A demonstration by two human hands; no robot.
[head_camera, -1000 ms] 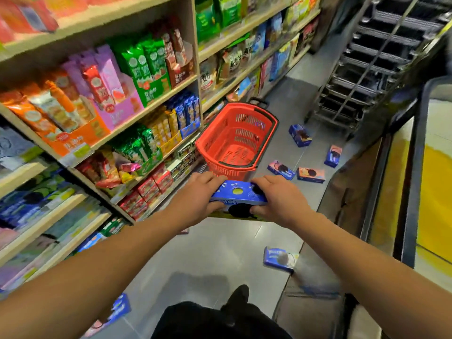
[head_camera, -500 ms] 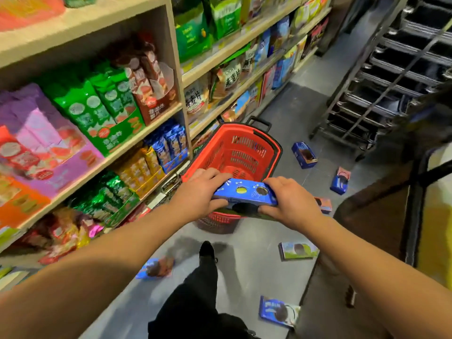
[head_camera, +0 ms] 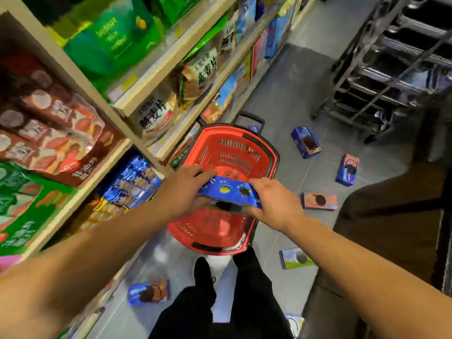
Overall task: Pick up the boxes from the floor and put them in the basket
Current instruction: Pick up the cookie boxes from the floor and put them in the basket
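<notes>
Blurred shelves [head_camera: 151, 94]; blue box [head_camera: 230, 192] partly covered by both hands.

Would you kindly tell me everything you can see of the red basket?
The red basket is plastic-looking, with slotted walls and dark handle fittings at its rim. It stands upright on the grey floor beside the shelving, and a dark pull handle shows behind it. What shows of its bottom looks empty. The left hand and right hand hold a blue box above its opening.
</notes>
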